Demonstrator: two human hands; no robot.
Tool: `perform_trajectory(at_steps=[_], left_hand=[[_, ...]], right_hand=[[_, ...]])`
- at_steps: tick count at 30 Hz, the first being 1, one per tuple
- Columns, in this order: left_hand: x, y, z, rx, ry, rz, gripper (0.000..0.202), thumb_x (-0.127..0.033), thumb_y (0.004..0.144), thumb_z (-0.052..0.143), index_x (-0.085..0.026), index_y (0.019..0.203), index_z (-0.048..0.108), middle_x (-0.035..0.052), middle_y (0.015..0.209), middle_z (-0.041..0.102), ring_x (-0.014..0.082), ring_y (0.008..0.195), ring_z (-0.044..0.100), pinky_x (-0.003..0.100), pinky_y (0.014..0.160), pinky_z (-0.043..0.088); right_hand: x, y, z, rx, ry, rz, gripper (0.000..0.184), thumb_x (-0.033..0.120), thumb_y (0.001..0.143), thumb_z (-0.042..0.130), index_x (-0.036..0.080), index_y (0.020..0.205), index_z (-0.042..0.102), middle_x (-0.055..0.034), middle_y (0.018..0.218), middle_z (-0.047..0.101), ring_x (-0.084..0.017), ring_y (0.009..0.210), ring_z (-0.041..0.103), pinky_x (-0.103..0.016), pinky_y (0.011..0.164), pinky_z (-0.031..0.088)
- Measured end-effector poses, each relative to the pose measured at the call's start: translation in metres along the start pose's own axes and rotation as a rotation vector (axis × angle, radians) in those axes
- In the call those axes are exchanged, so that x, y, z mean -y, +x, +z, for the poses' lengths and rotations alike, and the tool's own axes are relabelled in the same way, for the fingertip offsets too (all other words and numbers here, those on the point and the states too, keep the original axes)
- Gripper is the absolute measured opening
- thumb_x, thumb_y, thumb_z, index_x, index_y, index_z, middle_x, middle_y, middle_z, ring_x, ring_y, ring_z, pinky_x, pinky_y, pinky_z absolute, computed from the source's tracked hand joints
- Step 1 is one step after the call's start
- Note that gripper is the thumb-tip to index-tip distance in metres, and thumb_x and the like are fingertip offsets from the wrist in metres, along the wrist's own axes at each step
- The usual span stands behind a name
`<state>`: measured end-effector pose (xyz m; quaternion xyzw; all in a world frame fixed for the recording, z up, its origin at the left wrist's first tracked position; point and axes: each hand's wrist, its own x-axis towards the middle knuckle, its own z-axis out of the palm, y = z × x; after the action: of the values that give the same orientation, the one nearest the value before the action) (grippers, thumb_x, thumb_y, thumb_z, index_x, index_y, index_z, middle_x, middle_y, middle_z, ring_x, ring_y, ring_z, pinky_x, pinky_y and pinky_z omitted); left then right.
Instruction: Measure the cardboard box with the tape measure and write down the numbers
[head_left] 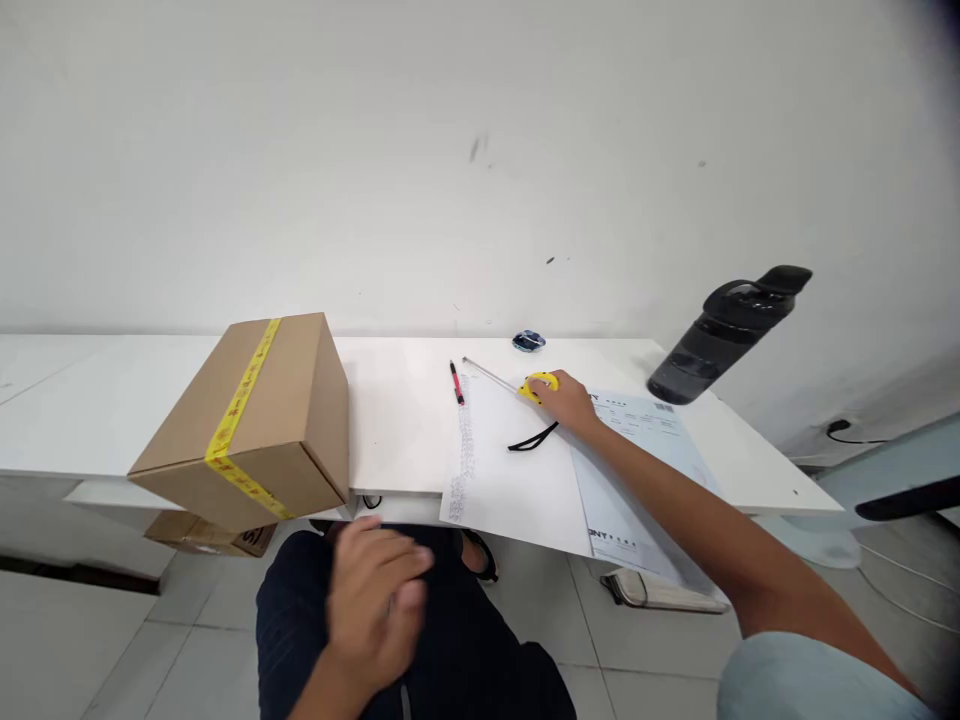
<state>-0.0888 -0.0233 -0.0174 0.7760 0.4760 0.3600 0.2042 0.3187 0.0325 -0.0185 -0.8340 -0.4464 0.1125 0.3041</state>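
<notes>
My right hand (571, 403) reaches out over the white table (90, 400) and is closed on a yellow tape measure (538, 385). A short length of its blade (489, 374) sticks out to the left and its black wrist strap (532, 440) lies on a white sheet of paper (510, 475). My left hand (375, 600) hangs low over my lap, blurred, with the fingers loosely apart and nothing in it. A cardboard box (259, 420) sealed with yellow tape stands at the table's front edge, to the left.
A red and black pen (456, 382) lies beside the paper. A printed form (637, 470) overhangs the table edge. A dark water bottle (724, 335) stands at the right by the wall, and a small dark object (529, 341) lies at the back. Another box (202, 535) sits under the table.
</notes>
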Motion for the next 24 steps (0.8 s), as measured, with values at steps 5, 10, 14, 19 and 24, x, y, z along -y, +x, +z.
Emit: perform_trajectory(at_steps=[5, 10, 14, 19, 24], left_hand=[[-0.012, -0.003, 0.072, 0.072, 0.247, 0.252, 0.057, -0.056, 0.096, 0.052, -0.032, 0.147, 0.055, 0.0047, 0.141, 0.065, 0.0324, 0.138, 0.053, 0.054, 0.117, 0.041], [-0.005, -0.016, 0.101, 0.104, 0.478, 0.427, 0.054, -0.039, 0.103, 0.044, -0.024, 0.155, 0.044, 0.006, 0.157, 0.049, 0.0288, 0.146, 0.044, 0.051, 0.125, 0.023], [0.0, -0.024, 0.108, 0.094, 0.555, 0.449, 0.061, -0.042, 0.103, 0.044, -0.019, 0.159, 0.036, 0.0089, 0.162, 0.041, 0.0299, 0.151, 0.036, 0.05, 0.128, 0.01], [0.0, -0.023, 0.108, 0.122, 0.574, 0.443, 0.061, -0.041, 0.103, 0.044, -0.02, 0.159, 0.036, 0.0097, 0.161, 0.044, 0.0289, 0.149, 0.039, 0.048, 0.127, 0.013], [0.002, -0.025, 0.111, 0.114, 0.55, 0.411, 0.06, -0.042, 0.103, 0.043, -0.022, 0.159, 0.037, 0.0101, 0.159, 0.046, 0.0294, 0.148, 0.04, 0.05, 0.126, 0.018]], right_hand=[[0.004, 0.029, 0.006, 0.074, -0.166, -0.081, 0.045, 0.06, 0.091, 0.048, 0.02, 0.086, 0.069, -0.0164, 0.103, 0.069, -0.033, 0.094, 0.067, -0.044, 0.079, 0.05], [0.024, 0.036, 0.01, 0.011, -0.24, -0.245, 0.04, 0.038, 0.095, 0.048, 0.013, 0.121, 0.067, -0.0243, 0.144, 0.052, -0.042, 0.133, 0.049, -0.057, 0.105, 0.037], [0.076, 0.025, 0.036, 0.054, -0.174, -0.486, 0.048, 0.028, 0.101, 0.037, 0.015, 0.146, 0.047, -0.0232, 0.149, 0.051, -0.039, 0.136, 0.046, -0.055, 0.109, 0.034], [0.133, 0.033, 0.085, 0.309, -0.087, -0.347, 0.048, 0.03, 0.095, 0.051, 0.009, 0.138, 0.052, -0.0265, 0.114, 0.071, -0.041, 0.109, 0.065, -0.051, 0.091, 0.047], [0.123, 0.051, 0.08, 0.4, 0.127, -0.404, 0.029, 0.02, 0.091, 0.051, 0.019, 0.115, 0.067, -0.0142, 0.112, 0.075, -0.029, 0.108, 0.068, -0.041, 0.091, 0.05]])
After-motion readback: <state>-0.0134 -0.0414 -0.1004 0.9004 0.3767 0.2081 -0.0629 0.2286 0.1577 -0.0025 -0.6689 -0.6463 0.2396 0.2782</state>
